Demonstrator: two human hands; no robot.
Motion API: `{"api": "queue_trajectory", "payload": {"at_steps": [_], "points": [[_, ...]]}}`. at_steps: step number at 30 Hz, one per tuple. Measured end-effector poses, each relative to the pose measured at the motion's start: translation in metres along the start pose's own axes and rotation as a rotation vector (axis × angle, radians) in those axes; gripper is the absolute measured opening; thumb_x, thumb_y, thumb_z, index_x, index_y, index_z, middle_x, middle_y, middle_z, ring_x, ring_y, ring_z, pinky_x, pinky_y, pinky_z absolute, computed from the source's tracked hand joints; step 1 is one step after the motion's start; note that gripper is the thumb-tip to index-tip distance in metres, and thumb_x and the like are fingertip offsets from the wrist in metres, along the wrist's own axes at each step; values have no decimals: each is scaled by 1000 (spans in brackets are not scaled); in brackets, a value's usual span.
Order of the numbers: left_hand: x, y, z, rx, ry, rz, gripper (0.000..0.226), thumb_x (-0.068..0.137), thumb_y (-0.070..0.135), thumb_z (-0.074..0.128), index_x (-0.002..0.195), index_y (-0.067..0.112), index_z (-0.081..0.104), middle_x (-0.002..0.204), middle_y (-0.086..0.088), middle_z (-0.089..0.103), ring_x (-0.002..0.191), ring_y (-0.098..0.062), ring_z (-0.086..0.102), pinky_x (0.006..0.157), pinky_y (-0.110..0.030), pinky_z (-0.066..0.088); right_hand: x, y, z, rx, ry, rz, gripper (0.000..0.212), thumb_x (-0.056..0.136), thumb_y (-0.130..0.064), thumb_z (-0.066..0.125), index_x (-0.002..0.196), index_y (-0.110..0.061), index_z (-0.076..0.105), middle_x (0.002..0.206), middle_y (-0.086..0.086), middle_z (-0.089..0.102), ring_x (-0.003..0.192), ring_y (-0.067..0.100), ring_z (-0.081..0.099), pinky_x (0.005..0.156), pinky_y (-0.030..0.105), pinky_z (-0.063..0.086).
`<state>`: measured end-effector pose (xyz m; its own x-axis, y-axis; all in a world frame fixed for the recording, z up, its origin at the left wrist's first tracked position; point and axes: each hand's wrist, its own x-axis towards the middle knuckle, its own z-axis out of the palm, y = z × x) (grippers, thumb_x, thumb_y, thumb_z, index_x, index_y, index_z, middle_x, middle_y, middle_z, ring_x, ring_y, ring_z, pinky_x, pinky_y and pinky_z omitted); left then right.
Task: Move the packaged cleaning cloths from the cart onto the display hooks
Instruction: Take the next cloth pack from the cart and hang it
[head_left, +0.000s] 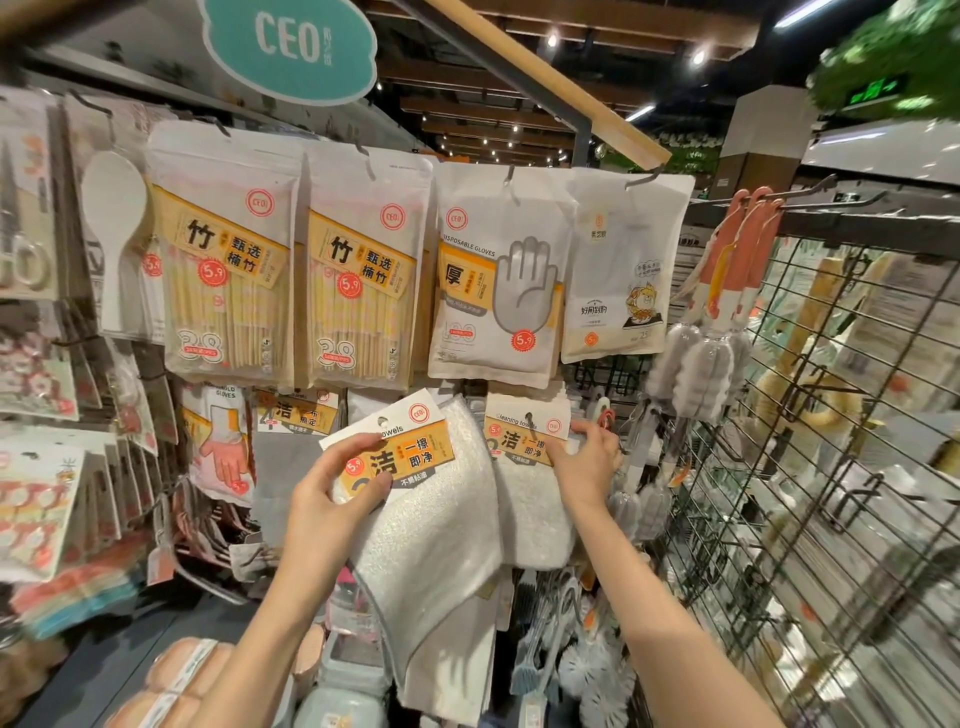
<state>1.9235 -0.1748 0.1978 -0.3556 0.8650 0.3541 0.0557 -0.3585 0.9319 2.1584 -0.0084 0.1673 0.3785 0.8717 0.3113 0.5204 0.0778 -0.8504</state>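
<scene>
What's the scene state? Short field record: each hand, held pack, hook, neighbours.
left hand: pinches the card header of a white cleaning cloth pack, tilted, not on a hook
right hand: grips the header of white cloth packs already hanging
hook: through the hanging header's hole
row above: disposable gloves bag, two bamboo chopstick bags

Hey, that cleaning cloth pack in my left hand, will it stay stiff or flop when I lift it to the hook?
Probably floppy: the cloth droops below its header card, which the left hand pinches. Likely light. The card looks stiffer.
</scene>
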Motion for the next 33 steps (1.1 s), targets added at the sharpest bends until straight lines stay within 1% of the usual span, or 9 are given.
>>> {"api": "queue_trajectory", "payload": {"at_steps": [5,7,10,13,16,19,23,26,33], "points": [[-3,-1,-1,-16,7,53,43,77,-3,71,107,27,61,110,6,64,105,-20,60,79,-30,54,-21,-11,-11,137,-14,-4,34,78,-28,73,107,-24,54,123,3,37,122,22,30,97,35,33],[-3,-2,0,8,11,60,51,76,0,74,111,33,58,115,10,62,108,-18,60,89,-39,52,-30,-24,-15,200,-65,-48,29,80,-28,71,104,-27,54,119,-2,38,121,18,32,103,35,31],[-5,-1,3,7,5,56,61,74,3,77,113,44,54,121,13,59,112,-19,58,96,-51,47,-43,-50,-20,293,-202,-114,19,83,-23,68,100,-22,60,120,0,49,113,14,44,91,22,37],[-8,0,7,15,-1,48,68,72,2,78,114,47,51,124,9,57,108,-20,60,92,-50,49,-57,-71,-25,414,-347,-180,11,88,-22,62,100,-20,62,116,4,58,105,14,54,82,15,42],[-10,0,10,11,-33,43,71,71,-1,78,115,47,49,120,1,59,101,-17,62,83,-38,55,-66,-83,-26,442,-468,-225,16,92,-24,57,106,-18,63,108,-1,63,101,11,56,85,18,44],[-13,1,13,6,-52,64,69,71,-4,76,117,39,49,116,11,57,97,-14,62,71,-23,55,-75,-87,-25,421,-564,-246,19,87,-25,64,106,-21,63,102,-9,63,100,9,58,87,20,47],[-13,-2,15,-14,-49,76,67,70,-6,76,113,40,51,116,7,57,101,-18,62,71,-23,55,-82,-82,-23,440,-548,-290,31,76,-11,76,101,-22,60,97,-10,63,91,3,60,82,23,52],[-13,-4,15,-21,-43,78,68,68,-8,77,111,39,52,115,-3,60,102,-23,61,68,-19,53,-82,-79,-23,413,-527,-254,34,71,-8,78,92,-26,57,98,-3,61,99,18,60,87,34,53],[-15,-3,14,31,7,52,61,70,3,80,119,27,52,112,24,53,114,-9,49,75,-2,40,-82,-79,-32,378,-482,-231,35,69,-8,80,92,-15,54,91,-7,60,97,16,58,82,31,52]]}}
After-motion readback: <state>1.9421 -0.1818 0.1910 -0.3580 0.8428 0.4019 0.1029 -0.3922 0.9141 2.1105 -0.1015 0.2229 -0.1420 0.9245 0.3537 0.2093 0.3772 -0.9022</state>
